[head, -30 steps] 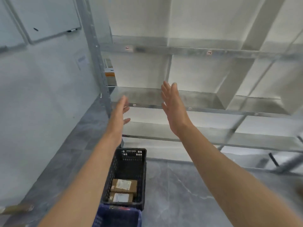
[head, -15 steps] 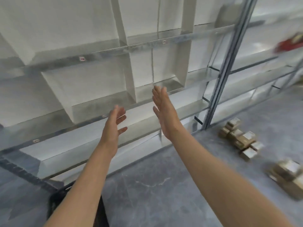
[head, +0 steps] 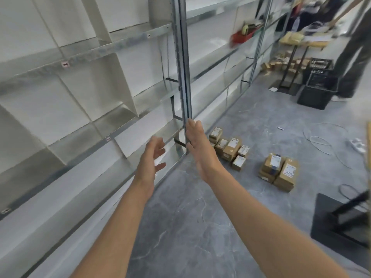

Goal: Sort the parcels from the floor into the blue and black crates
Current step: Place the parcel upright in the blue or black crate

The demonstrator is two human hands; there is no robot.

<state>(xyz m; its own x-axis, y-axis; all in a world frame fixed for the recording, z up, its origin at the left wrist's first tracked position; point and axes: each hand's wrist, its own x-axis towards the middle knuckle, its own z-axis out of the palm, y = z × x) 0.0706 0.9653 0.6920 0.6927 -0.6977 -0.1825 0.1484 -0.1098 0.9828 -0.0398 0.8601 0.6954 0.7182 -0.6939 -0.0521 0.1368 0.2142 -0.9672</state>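
Both arms reach forward with nothing in them. My left hand (head: pixel 151 157) has relaxed, spread fingers. My right hand (head: pixel 198 145) is flat with straight fingers, edge-on to the camera. On the grey floor just right of my right hand lies a cluster of several small cardboard parcels (head: pixel 230 147) with white labels. A second stack of larger cardboard parcels (head: pixel 280 172) lies further right. The blue crate and the black crate I was facing are out of view.
A metal shelving rack (head: pixel 183 63) with white dividers runs along the left. Black crates (head: pixel 317 87) stand at the far right beside a person's leg (head: pixel 355 63). White cable (head: pixel 323 141) loops on the floor. A dark mat with a black stand (head: pixel 341 215) is at right.
The view has swung right, away from the black crate with parcels and the blue crate. The floor parcels now lie near my right hand. Both hands stay empty and raised.
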